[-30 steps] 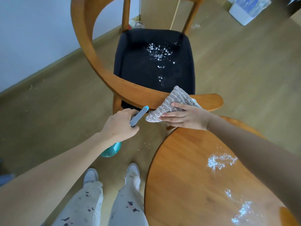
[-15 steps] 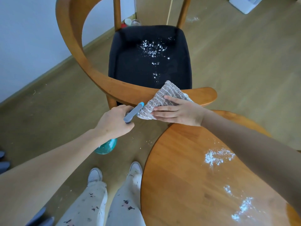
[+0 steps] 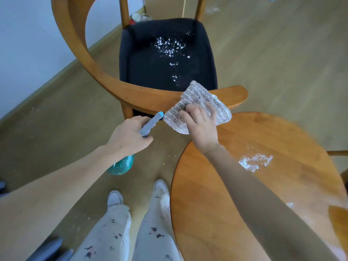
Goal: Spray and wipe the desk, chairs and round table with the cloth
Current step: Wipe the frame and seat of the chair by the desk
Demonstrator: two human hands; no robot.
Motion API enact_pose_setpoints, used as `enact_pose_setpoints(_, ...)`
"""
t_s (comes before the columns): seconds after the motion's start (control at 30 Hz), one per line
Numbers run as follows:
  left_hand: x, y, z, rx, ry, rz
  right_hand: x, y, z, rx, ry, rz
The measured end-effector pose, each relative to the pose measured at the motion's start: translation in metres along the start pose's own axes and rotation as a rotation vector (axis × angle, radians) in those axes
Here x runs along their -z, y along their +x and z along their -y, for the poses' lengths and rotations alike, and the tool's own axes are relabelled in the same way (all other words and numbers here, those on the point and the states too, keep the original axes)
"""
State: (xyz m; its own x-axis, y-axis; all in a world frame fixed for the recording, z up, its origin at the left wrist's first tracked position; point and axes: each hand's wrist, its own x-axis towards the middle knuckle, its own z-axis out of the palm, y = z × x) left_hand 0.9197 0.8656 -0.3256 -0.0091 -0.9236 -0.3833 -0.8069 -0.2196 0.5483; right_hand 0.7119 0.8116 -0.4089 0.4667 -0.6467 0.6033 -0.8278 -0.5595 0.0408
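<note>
Two bare hands are in my head view. My right hand (image 3: 200, 127) lies palm-down on the grey-and-white ribbed knit cloth (image 3: 197, 105), fingers slightly spread and bent over the fabric, pressing it against the curved brown wooden armrest of the chair (image 3: 143, 95). One part of the cloth lies on top of the armrest; the lower part hangs in front of it, just above the near edge of the round brown wooden table (image 3: 244, 185).

My left hand (image 3: 128, 137) is curled round the neck of the teal translucent spray bottle (image 3: 121, 165). Its grey spray head with the blue tip (image 3: 151, 124) points up and right, the tip just beside the left corner of the cloth. I cannot tell which finger, if any, lies on the trigger.

White powdery specks are scattered on the black fabric seat cushion (image 3: 167, 59) of the chair. A larger white patch (image 3: 255, 162) lies on the table top, right of my right forearm, and a smaller one sits nearer the right edge.

Below, white speckled trousers (image 3: 120, 232) and white shoes (image 3: 115, 198) stand on the light wooden floor (image 3: 56, 129), between the bottle and the table.
</note>
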Motion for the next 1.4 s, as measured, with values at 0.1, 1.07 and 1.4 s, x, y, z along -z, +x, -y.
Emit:
enact_pose_setpoints(0.1, 0.009, -0.002, 0.001, -0.026, -0.005, 0.007, 0.002, 0.001, 0.029, -0.458, 0.004, -0.057)
enact_pose_setpoints(1.07, 0.080, 0.083, -0.104, -0.389, 0.446, 0.151, 0.009, 0.079, 0.081, -1.903, 0.906, -0.727)
enact_pose_setpoints(1.4, 0.048, 0.131, -0.149, -0.396, 0.463, 0.249, -0.027, 0.087, 0.072, -1.945, 0.855, -0.704)
